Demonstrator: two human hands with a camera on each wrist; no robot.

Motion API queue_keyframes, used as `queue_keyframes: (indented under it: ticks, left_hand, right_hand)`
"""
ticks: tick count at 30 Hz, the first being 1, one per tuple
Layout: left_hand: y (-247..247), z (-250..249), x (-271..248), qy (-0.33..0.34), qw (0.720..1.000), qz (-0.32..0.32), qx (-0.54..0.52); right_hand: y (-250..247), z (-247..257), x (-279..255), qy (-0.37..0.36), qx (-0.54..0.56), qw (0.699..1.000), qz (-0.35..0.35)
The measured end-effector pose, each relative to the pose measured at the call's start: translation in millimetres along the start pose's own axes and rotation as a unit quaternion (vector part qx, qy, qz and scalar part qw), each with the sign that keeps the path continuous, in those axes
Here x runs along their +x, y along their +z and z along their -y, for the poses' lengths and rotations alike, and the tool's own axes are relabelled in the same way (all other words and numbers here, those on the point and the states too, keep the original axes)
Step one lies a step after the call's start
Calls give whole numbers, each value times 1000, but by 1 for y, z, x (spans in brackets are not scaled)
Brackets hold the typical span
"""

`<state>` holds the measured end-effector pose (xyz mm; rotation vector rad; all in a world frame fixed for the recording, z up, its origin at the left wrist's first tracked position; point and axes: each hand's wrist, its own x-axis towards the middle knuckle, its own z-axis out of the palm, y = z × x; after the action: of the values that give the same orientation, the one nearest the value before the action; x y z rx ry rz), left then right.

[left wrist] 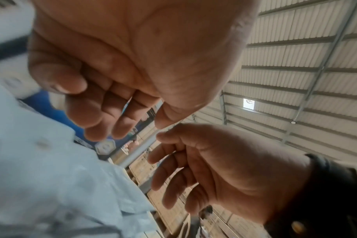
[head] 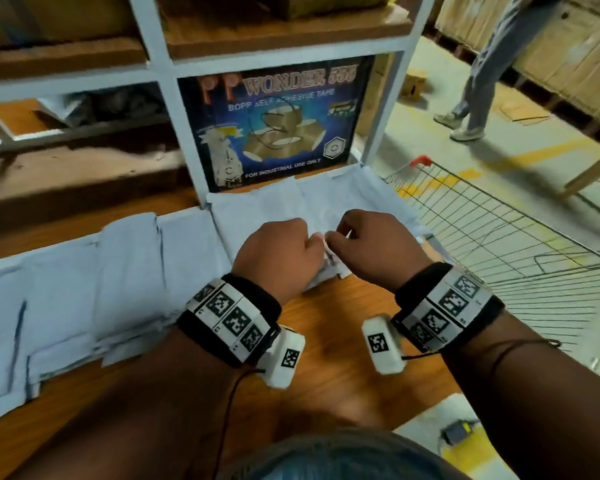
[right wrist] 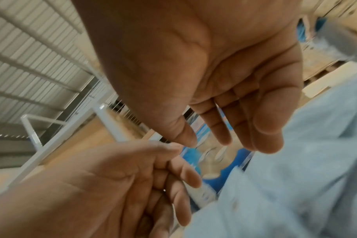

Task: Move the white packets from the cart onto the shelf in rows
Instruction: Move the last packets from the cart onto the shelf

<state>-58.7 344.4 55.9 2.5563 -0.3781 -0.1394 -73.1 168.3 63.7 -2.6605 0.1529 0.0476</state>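
Several white packets (head: 129, 271) lie side by side in a row on the wooden shelf board (head: 326, 327). The rightmost white packet (head: 274, 209) lies flat in front of a blue box. My left hand (head: 291, 244) and right hand (head: 357, 240) hover close together just above its near edge, knuckles up. In the left wrist view my left hand (left wrist: 112, 112) has loosely curled fingers and holds nothing, with the packet (left wrist: 41, 169) below it. In the right wrist view my right hand (right wrist: 224, 128) is likewise relaxed and holds nothing above the packet (right wrist: 296, 161). The wire cart (head: 499, 230) stands to the right.
A blue adhesive-tape box (head: 274, 123) stands upright at the back of the shelf bay between white uprights (head: 184, 140). Cardboard boxes fill the shelf above. A person (head: 475, 98) walks on the floor beyond the cart. A small device (head: 457, 433) lies on the floor at the lower right.
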Motion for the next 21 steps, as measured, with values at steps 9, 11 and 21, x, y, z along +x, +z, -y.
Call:
queue_keyframes:
  ticks: [9, 11, 21]
  left_hand:
    - [85, -152, 87, 47, 993, 106, -19]
    - [108, -183, 108, 53, 991, 118, -15]
    - [213, -275, 205, 46, 975, 193, 100]
  right_hand:
    - [-79, -191, 27, 96, 11, 995, -22]
    - [-91, -234, 37, 122, 12, 992, -16]
    - [-84, -436, 109, 236, -20, 970, 57]
